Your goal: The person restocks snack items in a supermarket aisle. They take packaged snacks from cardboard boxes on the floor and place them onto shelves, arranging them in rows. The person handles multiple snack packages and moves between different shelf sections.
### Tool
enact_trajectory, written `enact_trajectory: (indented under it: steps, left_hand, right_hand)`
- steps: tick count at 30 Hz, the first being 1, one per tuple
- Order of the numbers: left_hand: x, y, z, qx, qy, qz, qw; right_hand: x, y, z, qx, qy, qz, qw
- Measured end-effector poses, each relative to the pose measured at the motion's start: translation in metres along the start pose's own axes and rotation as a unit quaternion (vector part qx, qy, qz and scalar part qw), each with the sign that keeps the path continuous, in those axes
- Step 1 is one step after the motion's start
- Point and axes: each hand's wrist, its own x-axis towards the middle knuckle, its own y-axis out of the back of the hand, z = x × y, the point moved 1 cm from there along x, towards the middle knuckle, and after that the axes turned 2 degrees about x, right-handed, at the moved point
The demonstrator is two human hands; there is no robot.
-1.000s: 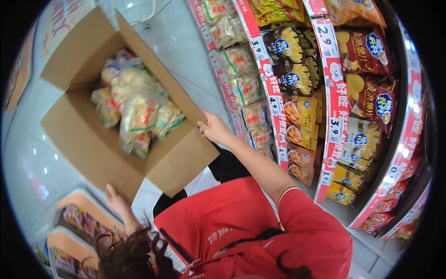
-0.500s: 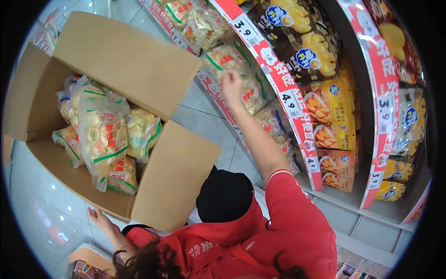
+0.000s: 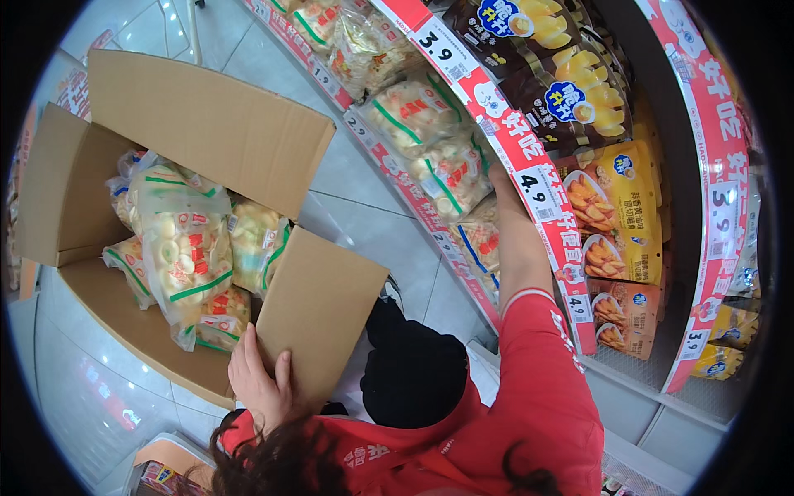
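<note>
My left hand [image 3: 260, 376] rests on the near corner of an open cardboard box [image 3: 153, 335], at the base of its flap [image 3: 318, 310]. Its fingers are stretched out, with the thumb apart from them. In the box lie several clear snack bags with green stripes; one large bag [image 3: 186, 248] is on top. My right hand [image 3: 501, 180] reaches into the lower shelf at the right, beside a bag of pale puffed snacks [image 3: 453, 174]. The upper shelf's edge and the bags hide its fingers, so any hold is unseen.
Red-and-white price strips [image 3: 504, 124] edge the curved shelves. Dark snack bags [image 3: 571, 99] and yellow pouches [image 3: 616, 207] fill the tier above my right forearm. Another box flap [image 3: 207, 124] stands up between the box and the shelf. Grey tiles [image 3: 356, 223] show between them.
My right hand has moved right and deeper into the shelf, from above the front bags to behind the shelf edge. My left hand has come up from beside the box onto its corner.
</note>
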Motion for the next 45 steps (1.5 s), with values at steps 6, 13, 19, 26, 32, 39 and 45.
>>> enact_trajectory:
  steps: [6, 13, 19, 26, 32, 39, 45]
  left_hand:
    - [0.015, -0.021, 0.000, 0.041, -0.041, 0.114, 0.992]
    - [0.051, 0.006, 0.023, -0.231, -0.060, 0.065, 0.969]
    - [0.098, 0.015, 0.055, -0.533, -0.156, -0.056, 0.830]
    - [0.107, 0.001, 0.079, -0.722, -0.041, -0.187, 0.665]
    - [0.113, 0.032, 0.093, -0.761, -0.159, -0.098, 0.621]
    - [0.119, 0.084, 0.101, -0.834, -0.104, 0.074, 0.536]
    - [0.082, 0.105, 0.035, -0.781, -0.001, 0.196, 0.593]
  right_hand:
    - [-0.113, 0.032, 0.006, 0.082, 0.354, 0.175, 0.915]
    - [-0.226, 0.166, -0.038, 0.239, 0.419, -0.199, 0.853]
    - [-0.263, 0.213, -0.100, 0.296, 0.451, -0.468, 0.700]
    - [-0.276, 0.214, -0.113, 0.368, 0.442, -0.528, 0.624]
    - [-0.297, 0.261, -0.115, 0.422, 0.509, -0.401, 0.634]
    - [-0.327, 0.294, -0.139, 0.590, 0.459, -0.222, 0.626]
    - [-0.370, 0.228, -0.173, 0.548, 0.424, -0.227, 0.684]
